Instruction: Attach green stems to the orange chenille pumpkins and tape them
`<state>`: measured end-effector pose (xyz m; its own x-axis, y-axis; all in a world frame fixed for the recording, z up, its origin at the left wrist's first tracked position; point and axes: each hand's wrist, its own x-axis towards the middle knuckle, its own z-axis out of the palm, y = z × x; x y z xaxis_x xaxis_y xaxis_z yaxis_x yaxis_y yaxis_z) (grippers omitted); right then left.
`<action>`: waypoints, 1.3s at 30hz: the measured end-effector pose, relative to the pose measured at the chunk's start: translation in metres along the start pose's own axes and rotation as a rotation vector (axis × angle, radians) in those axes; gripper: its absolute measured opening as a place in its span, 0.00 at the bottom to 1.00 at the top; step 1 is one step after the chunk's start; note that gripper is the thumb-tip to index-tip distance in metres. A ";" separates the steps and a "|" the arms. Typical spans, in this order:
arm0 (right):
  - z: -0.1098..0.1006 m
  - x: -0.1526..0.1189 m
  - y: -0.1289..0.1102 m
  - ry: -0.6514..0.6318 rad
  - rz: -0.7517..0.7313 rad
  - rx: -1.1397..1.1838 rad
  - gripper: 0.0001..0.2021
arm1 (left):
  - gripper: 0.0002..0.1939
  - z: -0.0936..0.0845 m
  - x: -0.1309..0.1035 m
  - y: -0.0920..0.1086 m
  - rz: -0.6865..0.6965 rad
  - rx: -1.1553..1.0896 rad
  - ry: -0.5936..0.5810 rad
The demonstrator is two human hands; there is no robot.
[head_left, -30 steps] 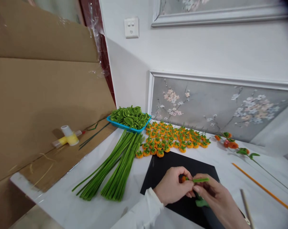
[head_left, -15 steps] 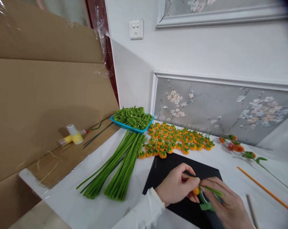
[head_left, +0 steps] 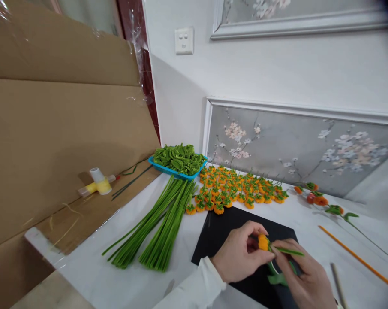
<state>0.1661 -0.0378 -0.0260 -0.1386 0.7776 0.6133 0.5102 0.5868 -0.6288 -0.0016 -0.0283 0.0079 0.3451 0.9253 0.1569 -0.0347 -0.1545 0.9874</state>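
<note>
Between the thumb and fingers of my left hand [head_left: 240, 253] sits an orange pipe-cleaner flower [head_left: 263, 242], turned on its side with its base toward the right. My right hand [head_left: 301, 270] pinches a green pipe-cleaner stem [head_left: 290, 251] close to the flower's base. Both hands are over a black mat [head_left: 224, 227]. Beneath my right hand, a roll of green tape [head_left: 277, 278] lies on the mat, partly hidden. Behind the mat, many orange flowers [head_left: 242, 189] with green tops cover the table near the wall.
Green pipe cleaners [head_left: 161, 227] lie in two bundles left of the mat. A blue basket [head_left: 181, 174] holds green leaves. To the right are finished-looking flowers [head_left: 320, 200], an orange pipe cleaner [head_left: 357, 257] and a grey stick [head_left: 338, 283]. Cardboard [head_left: 61, 150] stands at the left.
The orange flower has turned and shows more between my left fingers. My left thumb has shifted down toward its base, and the green stem lies flatter.
</note>
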 end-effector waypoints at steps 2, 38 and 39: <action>0.001 0.000 0.000 -0.031 0.018 0.035 0.06 | 0.15 0.000 0.002 -0.002 -0.073 -0.149 -0.026; -0.003 0.028 -0.015 0.063 -0.004 0.175 0.08 | 0.18 -0.011 0.020 0.012 -0.240 -0.224 -0.166; -0.003 0.028 -0.015 0.065 -0.014 0.169 0.08 | 0.19 -0.010 0.020 0.013 -0.276 -0.249 -0.178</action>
<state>0.1573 -0.0258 0.0021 -0.0873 0.7559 0.6488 0.3574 0.6317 -0.6879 -0.0046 -0.0082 0.0236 0.5295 0.8425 -0.0988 -0.1369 0.1998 0.9702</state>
